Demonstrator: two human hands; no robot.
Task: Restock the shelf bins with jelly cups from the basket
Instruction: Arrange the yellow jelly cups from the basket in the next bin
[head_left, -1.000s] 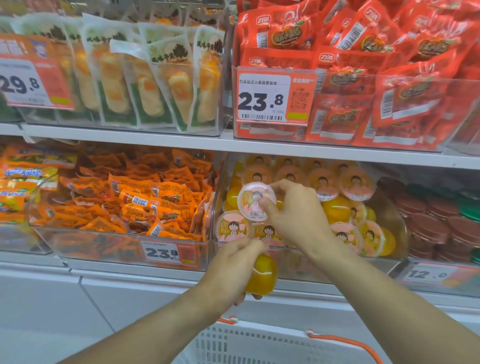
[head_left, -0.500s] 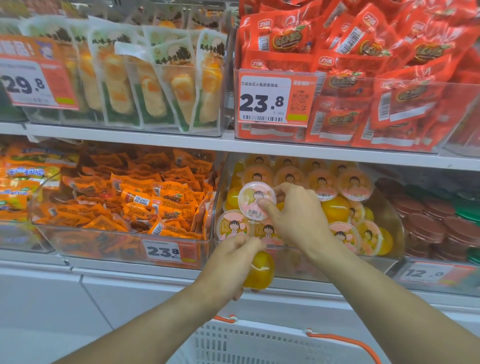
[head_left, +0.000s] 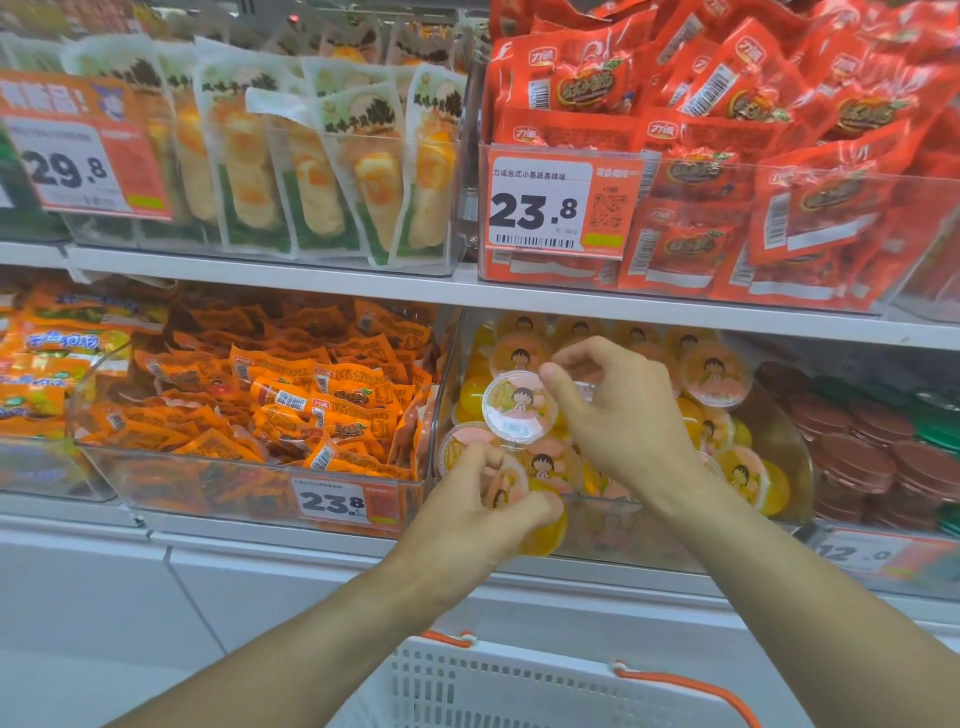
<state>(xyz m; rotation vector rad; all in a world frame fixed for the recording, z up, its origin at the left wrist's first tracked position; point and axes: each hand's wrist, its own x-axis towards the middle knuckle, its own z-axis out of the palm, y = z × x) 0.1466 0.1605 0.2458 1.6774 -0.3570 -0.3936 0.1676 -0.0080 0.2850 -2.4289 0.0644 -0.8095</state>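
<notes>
A jelly cup (head_left: 519, 408) is pinched at its rim by the right hand (head_left: 618, 415), lid facing outward, above the front of the clear bin (head_left: 795, 447). At about 6 o'clock from it, a second cup (head_left: 540, 519) is gripped in the curled fingers (head_left: 483, 462) of the left hand (head_left: 478, 514), at the bin's front lip. The piled cups look loosely stacked; a cup set on that slope could be expected to roll out over the low lip. The basket (head_left: 519, 686) is seen at 6 o'clock, below the shelf (head_left: 311, 280).
</notes>
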